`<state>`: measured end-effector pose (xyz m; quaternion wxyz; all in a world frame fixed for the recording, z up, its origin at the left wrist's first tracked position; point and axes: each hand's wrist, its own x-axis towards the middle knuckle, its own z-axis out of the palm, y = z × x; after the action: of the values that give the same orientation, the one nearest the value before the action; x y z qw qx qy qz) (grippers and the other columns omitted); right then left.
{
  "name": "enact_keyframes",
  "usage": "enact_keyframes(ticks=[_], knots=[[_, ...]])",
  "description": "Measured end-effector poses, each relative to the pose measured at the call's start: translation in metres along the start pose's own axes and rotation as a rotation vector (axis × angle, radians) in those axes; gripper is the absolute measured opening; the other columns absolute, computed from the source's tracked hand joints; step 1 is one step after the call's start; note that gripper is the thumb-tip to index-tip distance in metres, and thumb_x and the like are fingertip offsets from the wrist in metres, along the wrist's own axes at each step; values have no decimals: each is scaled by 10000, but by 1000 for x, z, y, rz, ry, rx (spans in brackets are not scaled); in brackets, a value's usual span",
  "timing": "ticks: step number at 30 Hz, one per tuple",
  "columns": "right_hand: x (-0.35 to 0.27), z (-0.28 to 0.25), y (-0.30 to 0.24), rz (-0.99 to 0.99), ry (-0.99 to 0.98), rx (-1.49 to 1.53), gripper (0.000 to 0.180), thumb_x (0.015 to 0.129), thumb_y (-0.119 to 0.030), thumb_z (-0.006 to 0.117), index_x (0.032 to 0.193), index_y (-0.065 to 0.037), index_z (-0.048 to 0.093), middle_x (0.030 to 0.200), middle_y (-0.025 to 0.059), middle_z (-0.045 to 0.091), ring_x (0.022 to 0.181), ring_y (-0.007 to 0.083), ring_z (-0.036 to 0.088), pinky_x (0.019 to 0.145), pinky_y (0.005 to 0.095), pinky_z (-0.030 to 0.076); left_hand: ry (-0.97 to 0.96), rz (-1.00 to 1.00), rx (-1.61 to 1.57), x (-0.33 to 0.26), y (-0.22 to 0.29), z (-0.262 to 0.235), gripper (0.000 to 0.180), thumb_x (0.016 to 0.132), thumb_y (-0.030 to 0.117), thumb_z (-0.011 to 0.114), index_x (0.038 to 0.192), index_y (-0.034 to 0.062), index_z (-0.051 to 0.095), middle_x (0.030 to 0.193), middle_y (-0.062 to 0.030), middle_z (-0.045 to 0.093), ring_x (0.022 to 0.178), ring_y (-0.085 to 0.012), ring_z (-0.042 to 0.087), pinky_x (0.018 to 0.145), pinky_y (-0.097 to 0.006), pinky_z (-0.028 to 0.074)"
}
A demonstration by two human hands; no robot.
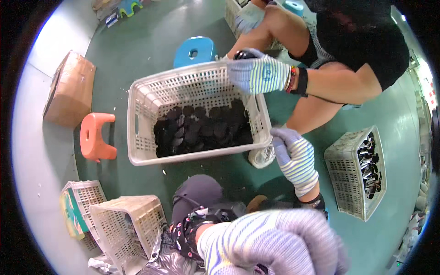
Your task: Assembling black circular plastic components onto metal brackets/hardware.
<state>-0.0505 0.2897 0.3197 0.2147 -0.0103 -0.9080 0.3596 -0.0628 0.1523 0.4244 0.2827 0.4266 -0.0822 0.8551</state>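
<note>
My left hand (275,240), in a striped knit glove, is large and close at the lower edge. Its fingers are curled; a small dark bit shows under it, too hidden to name. My right hand (297,160), gloved alike, is closed beside the near right corner of a white plastic basket (197,158). What it holds, if anything, is hidden. Many black round pieces (201,130) lie heaped in the basket. Under that corner is a clear plastic-looking container or bag (262,157).
Opposite, a co-worker's gloved hand (261,75) at the basket's far rim holds a shiny black piece (243,55). A basket of black-and-silver parts (355,174) stands right. Blue stool (195,51), orange stool (97,137), cardboard box (71,89) and white baskets (128,224) surround the floor.
</note>
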Motion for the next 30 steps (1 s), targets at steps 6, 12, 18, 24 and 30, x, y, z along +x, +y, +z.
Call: enact_keyframes(ticks=[6,12,18,24,30], knots=[[10,-10,5,68,-54,-7,137,799,-86,579,917,-36,627,844,164,636,751,312,626,680,360,496,207,183,60,3,-15,11,410,899,363,525,788,-16,635,843,-161,572,786,-270,607,708,-365,542],[12,14,-1,-59,-66,-28,159,794,-142,591,917,-48,630,828,159,633,722,325,617,637,378,491,-32,534,317,1,-36,-21,447,912,398,484,782,-3,636,842,-155,574,776,-259,608,688,-348,541],[5,-2,4,-74,-93,-49,177,807,-156,587,947,-54,624,837,158,632,725,330,618,638,400,489,4,-412,604,-19,-11,-11,214,785,163,610,920,2,571,891,-141,548,822,-305,572,700,-355,468],[0,27,1,3,-657,-282,287,835,-177,537,1082,-34,565,1006,172,600,932,306,589,782,382,464,70,-129,1676,-34,-31,-42,230,668,157,696,858,93,584,852,-72,568,827,-276,579,709,-374,465],[-6,47,-3,-56,-649,-315,240,807,-146,520,1011,-36,580,954,158,596,886,296,583,749,391,466,124,-356,2106,-51,-17,-33,290,683,239,673,901,74,579,920,-120,572,928,-326,557,770,-427,452]])
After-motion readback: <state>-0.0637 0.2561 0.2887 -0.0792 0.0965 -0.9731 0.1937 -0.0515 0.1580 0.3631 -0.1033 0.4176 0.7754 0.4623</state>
